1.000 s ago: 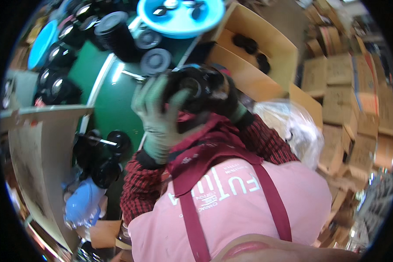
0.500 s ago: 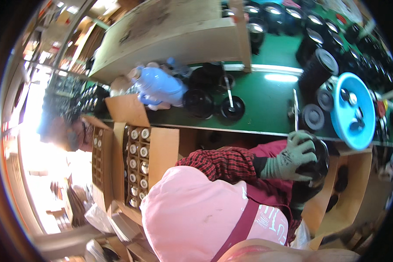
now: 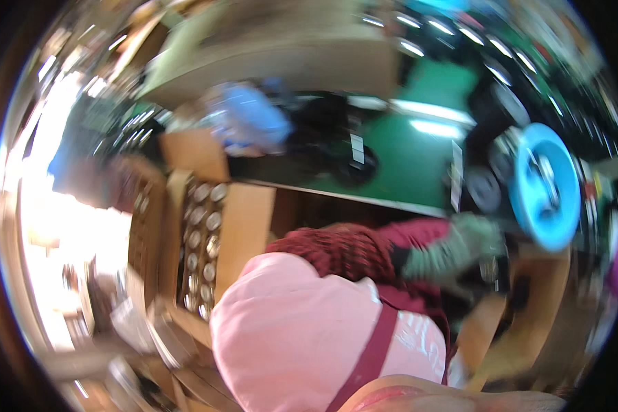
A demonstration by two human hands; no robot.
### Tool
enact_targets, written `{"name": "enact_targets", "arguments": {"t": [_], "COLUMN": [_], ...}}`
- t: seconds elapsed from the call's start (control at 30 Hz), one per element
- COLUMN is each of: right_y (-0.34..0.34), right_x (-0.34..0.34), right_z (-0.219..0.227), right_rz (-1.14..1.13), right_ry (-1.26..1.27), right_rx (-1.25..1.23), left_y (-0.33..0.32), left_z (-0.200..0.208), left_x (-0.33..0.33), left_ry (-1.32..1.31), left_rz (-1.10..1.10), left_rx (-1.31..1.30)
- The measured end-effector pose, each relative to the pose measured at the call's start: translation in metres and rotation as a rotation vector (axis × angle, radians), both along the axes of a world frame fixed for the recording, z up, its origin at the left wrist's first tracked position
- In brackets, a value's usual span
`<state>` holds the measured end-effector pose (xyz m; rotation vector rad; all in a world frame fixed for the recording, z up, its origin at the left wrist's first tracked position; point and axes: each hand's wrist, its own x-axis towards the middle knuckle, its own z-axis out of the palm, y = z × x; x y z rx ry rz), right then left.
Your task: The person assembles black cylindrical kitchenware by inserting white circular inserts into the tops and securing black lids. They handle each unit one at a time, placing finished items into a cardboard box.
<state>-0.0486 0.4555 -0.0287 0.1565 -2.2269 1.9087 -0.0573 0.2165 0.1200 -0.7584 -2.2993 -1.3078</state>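
Note:
My left hand (image 3: 453, 247), in a grey-green glove and a red-and-black checked sleeve, reaches across to the right below the bench edge. It is closed over a glossy black rounded thing (image 3: 494, 273), smeared by motion, whose kind I cannot make out. My right hand is hardly visible in the dark, blurred area under that thing, and its fingers are hidden. Just beyond the hands, on the green bench (image 3: 412, 165), lie a flat black round piece (image 3: 483, 189) and a tall black cylinder (image 3: 496, 113). A light blue basin (image 3: 518, 206) with small parts inside stands to their right.
An open cardboard box (image 3: 532, 329) is below right of my hands. At left stands a carton (image 3: 247, 223) of silver-topped items in dividers. A person (image 3: 82, 165) is beyond it. A blue bottle-like thing (image 3: 254, 117) and a wooden board (image 3: 281, 65) lie farther back.
The whole view has shifted and blurred. My left hand stays over the black thing, which now sits slightly lower beside the hand, with a bright reflection on it.

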Motion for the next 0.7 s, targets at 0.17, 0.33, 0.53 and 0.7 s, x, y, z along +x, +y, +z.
{"name": "enact_targets", "arguments": {"t": [0.17,0.33,0.53,0.7], "right_y": [-0.009,0.016,0.108,0.081], "right_x": [-0.010,0.009,0.006,-0.029], "right_z": [0.027,0.034,0.010,0.088], "right_rz": [0.085,0.070,0.206,0.355], "right_ry": [0.042,0.019,-0.274,-0.263], "right_rx": [-0.087,-0.397,-1.042,-0.214], "left_y": [0.000,0.046,0.013,-0.009], "left_z": [0.003,0.020,-0.038,-0.088], "left_x": [-0.010,-0.009,0.002,0.000], "left_ry": [-0.012,-0.075,-0.237,-0.279], "left_rz": [0.032,-0.039,-0.342,-0.251], "left_rx": [-0.001,-0.045,0.113,-0.243]}}
